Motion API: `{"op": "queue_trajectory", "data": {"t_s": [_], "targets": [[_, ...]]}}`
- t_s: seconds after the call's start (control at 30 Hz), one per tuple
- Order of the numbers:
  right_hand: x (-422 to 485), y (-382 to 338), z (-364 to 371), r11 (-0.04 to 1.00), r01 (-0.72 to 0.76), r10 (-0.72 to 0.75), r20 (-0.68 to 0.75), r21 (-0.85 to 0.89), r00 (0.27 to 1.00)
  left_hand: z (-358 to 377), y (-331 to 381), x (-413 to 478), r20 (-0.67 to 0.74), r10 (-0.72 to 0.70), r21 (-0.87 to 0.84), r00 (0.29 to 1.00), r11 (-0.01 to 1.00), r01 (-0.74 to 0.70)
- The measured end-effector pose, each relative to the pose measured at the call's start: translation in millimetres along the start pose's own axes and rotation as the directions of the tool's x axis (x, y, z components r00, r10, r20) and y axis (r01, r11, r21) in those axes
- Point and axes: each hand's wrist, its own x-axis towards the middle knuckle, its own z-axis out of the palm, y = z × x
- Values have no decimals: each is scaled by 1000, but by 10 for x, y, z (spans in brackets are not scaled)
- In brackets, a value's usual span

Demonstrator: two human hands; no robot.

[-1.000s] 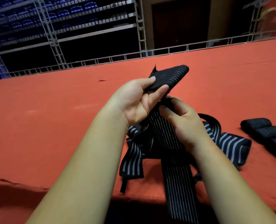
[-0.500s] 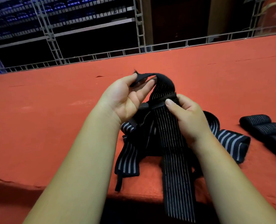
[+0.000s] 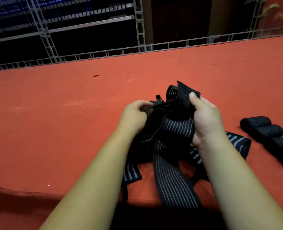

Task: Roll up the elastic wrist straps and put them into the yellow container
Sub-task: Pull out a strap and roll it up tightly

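My right hand point(image 3: 205, 120) is curled round the folded end of a black elastic wrist strap with thin grey stripes point(image 3: 175, 128), thumb pressed on top, holding it just above the red cloth-covered desk point(image 3: 54, 113). My left hand point(image 3: 134, 117) pinches a thin black edge of it. The strap's tail trails over the desk's near edge, across other loose striped straps point(image 3: 237, 141). Rolled black straps point(image 3: 261, 128) lie to my right.
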Motion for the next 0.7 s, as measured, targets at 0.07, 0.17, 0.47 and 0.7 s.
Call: {"op": "queue_trajectory", "data": {"t_s": [0.07, 0.17, 0.47, 0.7], "targets": [[5, -8, -20, 997, -55, 55, -4, 54, 998, 78, 5, 14, 50, 37, 11, 998, 999, -38], [8, -58, -49, 978, -152, 150, 23, 140, 988, 208, -37, 77, 41, 114, 211, 993, 970, -120], [150, -108, -186, 996, -71, 77, -126, 51, 989, 113, -162, -26, -110, 89, 324, 990, 945, -49], [118, 21, -166, 993, -113, 115, -153, 18, 982, 33, 183, -511, 337, 165, -458, 927, 889, 8]]}}
